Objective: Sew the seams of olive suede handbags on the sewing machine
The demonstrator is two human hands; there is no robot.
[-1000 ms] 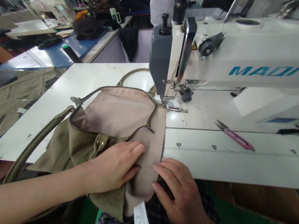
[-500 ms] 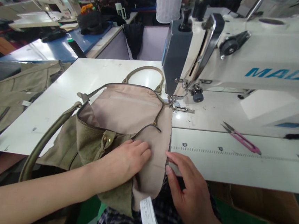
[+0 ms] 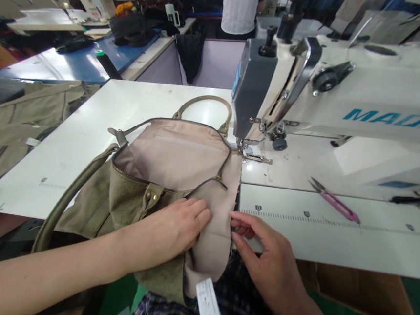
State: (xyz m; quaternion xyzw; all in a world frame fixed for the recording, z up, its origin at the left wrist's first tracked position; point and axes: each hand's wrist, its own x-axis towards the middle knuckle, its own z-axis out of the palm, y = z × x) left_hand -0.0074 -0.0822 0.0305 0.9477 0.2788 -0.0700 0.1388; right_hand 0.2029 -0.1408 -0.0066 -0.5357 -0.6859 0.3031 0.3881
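An olive-green handbag [image 3: 124,209] lies on the white table, its zipped mouth spread wide and its pinkish-beige lining [image 3: 181,150] showing. My left hand [image 3: 180,221] presses on the bag's lining below the zip, fingers bent and held together on the cloth. At the lining's raw right edge, my right hand [image 3: 266,253] holds the cloth between thumb and fingertips. The far end of that edge sits under the presser foot [image 3: 241,145] of a white sewing machine [image 3: 384,104]. A white label [image 3: 210,304] hangs from the near end of the lining.
Pink-handled thread snips [image 3: 336,202] lie on the table right of the lining, above a printed ruler scale [image 3: 307,219]. More olive bag pieces [image 3: 10,130] lie at the left. A black thread cone [image 3: 108,64] stands behind, and a person in white [image 3: 239,8] is farther back.
The camera view has shifted slightly, so the machine appears lower. My right fingertips have moved slightly along the lining edge. The bag and my left hand stay almost in place.
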